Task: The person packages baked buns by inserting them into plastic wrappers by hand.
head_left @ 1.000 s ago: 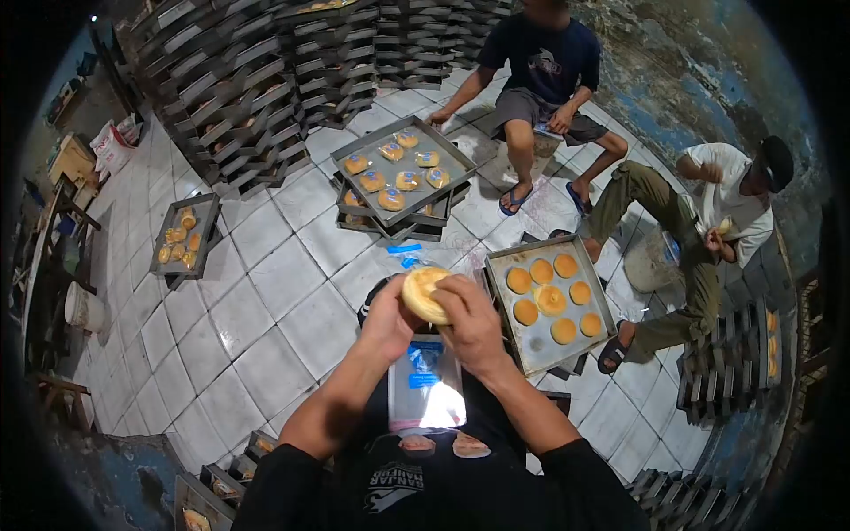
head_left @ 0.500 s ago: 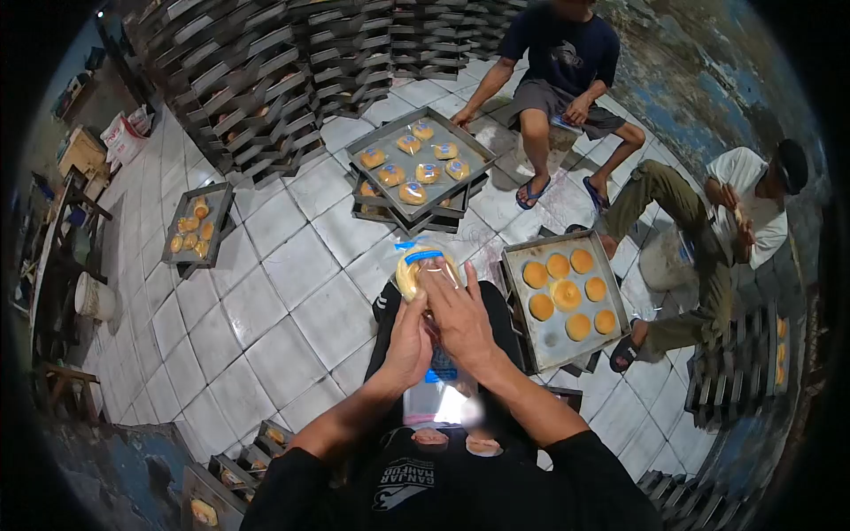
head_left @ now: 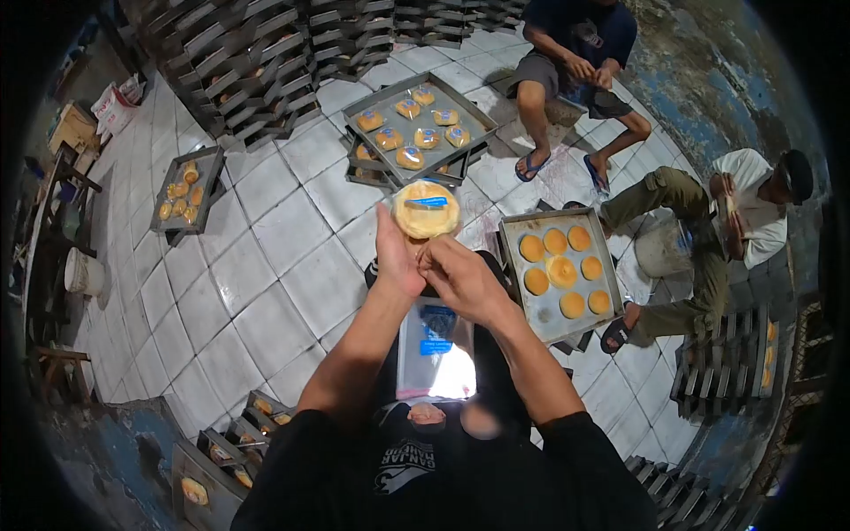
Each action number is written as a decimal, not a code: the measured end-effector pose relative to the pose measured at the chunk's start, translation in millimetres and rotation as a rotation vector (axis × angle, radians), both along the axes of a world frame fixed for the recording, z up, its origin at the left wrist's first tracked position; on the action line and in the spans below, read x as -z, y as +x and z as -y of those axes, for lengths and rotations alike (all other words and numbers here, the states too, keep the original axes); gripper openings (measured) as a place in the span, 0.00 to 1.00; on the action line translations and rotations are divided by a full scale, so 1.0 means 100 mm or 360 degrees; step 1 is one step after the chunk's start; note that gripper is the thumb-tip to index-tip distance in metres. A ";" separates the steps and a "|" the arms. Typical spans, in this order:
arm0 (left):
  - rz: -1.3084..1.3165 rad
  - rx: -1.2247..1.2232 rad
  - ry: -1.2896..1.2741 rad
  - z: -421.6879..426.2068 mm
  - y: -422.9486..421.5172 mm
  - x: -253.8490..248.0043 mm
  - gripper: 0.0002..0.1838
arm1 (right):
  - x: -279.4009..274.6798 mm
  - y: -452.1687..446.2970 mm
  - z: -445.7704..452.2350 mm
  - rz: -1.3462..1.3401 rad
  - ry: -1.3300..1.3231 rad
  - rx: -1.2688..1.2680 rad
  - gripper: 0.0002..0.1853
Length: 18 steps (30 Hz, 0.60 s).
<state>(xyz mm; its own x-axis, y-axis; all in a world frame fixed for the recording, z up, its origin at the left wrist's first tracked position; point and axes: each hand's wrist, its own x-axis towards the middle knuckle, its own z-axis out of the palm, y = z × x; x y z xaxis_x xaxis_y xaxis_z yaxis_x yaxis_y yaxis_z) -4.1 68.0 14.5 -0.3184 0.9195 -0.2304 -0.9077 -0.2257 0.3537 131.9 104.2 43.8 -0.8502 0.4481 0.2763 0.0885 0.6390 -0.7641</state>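
A round golden bun [head_left: 426, 212] in a clear plastic bag with a blue printed label is held in front of me. My left hand [head_left: 398, 257] is around its lower left side, thumb up along the edge and the other fingers mostly hidden beneath it. Just below the bun, my right hand [head_left: 462, 276] has its fingers pinched together at the gathered end of the bag. On my lap lies a stack of clear plastic bags [head_left: 412, 363] with blue print. A metal tray [head_left: 553, 329] of unwrapped buns is by my right knee.
Ahead, a metal tray [head_left: 460, 97] of bagged buns rests on other trays. A smaller tray [head_left: 212, 168] with buns sits to the left near a white bucket [head_left: 84, 272]. Two people sit at the right. Stacked trays [head_left: 239, 62] line the back.
The bun has turned label-up and moved away from me; my right hand has gone from its top to the bag's end. The person in dark blue has withdrawn a hand from the tray.
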 end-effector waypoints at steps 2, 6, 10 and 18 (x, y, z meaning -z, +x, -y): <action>0.0060 -0.0038 0.0004 -0.02 -0.13 0.17 0.35 | -0.09 0.05 0.04 0.0089 -0.0340 -0.0203 0.05; -0.0024 -0.0220 0.0006 0.14 -0.45 0.16 0.38 | -0.27 0.29 0.29 -0.0153 -0.1053 -0.0590 0.05; 0.0092 -0.0220 -0.0082 0.32 -0.24 0.21 0.45 | -0.13 0.13 0.21 -0.0059 -0.1021 0.0023 0.06; -0.0140 -0.0402 -0.0175 0.43 -0.46 0.13 0.36 | -0.24 0.41 0.33 0.0020 -0.1596 -0.0953 0.10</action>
